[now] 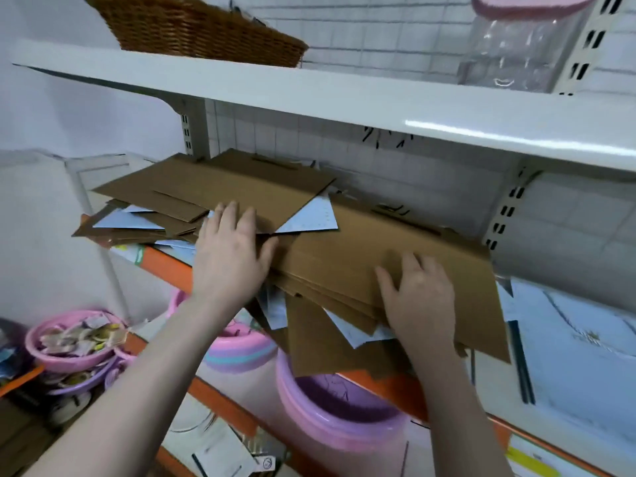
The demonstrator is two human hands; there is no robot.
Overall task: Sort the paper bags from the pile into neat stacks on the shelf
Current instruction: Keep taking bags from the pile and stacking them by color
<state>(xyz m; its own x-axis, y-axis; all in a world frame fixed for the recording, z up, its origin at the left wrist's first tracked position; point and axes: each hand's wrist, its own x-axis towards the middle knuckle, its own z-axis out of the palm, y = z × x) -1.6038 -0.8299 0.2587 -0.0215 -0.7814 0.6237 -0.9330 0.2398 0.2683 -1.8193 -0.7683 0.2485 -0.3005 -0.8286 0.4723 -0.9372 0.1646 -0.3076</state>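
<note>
Brown paper bags (378, 256) lie heaped on the shelf (165, 261) under both flat palms: left hand (230, 256) with fingers (229, 215) spread, right hand (421, 297) pressing the front stack. Below, one pink basin (51, 352) holds small packets; two more pink basins (337, 414) stand nearby. One wicker basket (192, 29) sits on the upper shelf.

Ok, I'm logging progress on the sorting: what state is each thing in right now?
brown bag stack: flat, roughly squared, under both hands
left pile: loose, askew, brown and white bags mixed
left hand: flat, pressing bags
right hand: flat on stack
wicker basket: upright on upper shelf
</note>
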